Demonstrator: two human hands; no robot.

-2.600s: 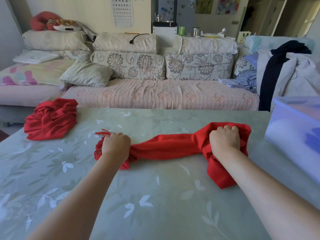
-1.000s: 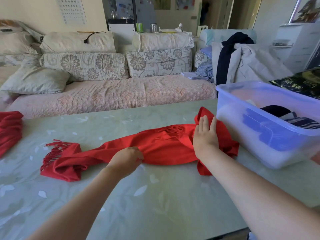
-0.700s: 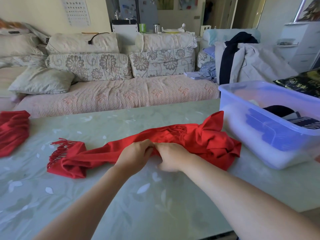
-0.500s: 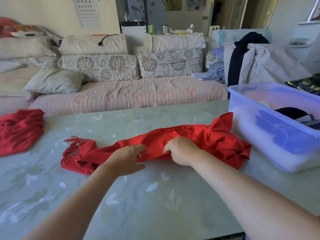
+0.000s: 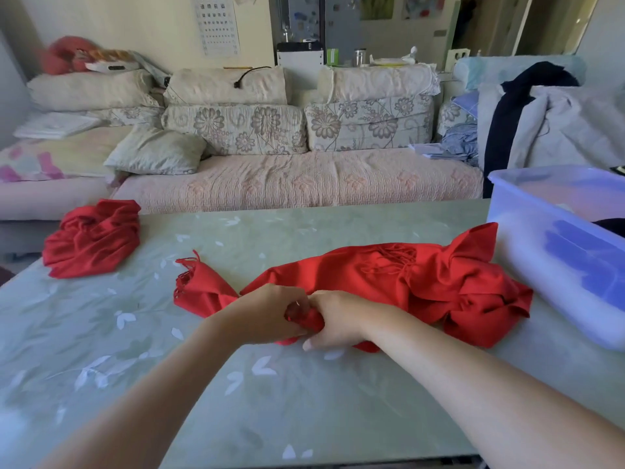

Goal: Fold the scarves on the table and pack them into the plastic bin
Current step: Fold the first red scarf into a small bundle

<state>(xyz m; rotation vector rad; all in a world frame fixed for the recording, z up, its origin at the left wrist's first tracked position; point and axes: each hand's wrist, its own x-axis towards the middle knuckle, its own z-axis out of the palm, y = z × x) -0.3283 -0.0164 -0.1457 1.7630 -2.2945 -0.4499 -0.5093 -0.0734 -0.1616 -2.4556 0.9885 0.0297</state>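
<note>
Across the middle of the pale green leaf-patterned worktop point(image 5: 304, 401) lies the long red fringed scarf point(image 5: 389, 279). Its long axis runs left to right, with the fringed tip pointing left toward the second crumpled red scarf point(image 5: 94, 238) and the far end heaped just beside the translucent plastic bin point(image 5: 534, 265). Left hand point(image 5: 267, 313) and right hand point(image 5: 338, 319) are both clenched on one bunch of cloth at the near edge, knuckles touching. Risk: scarf is twisted and wadded, so folding from this grip likely gives a lopsided lump. Loose fringe on top may tangle, and the right heap could drag against the bin wall.
</note>
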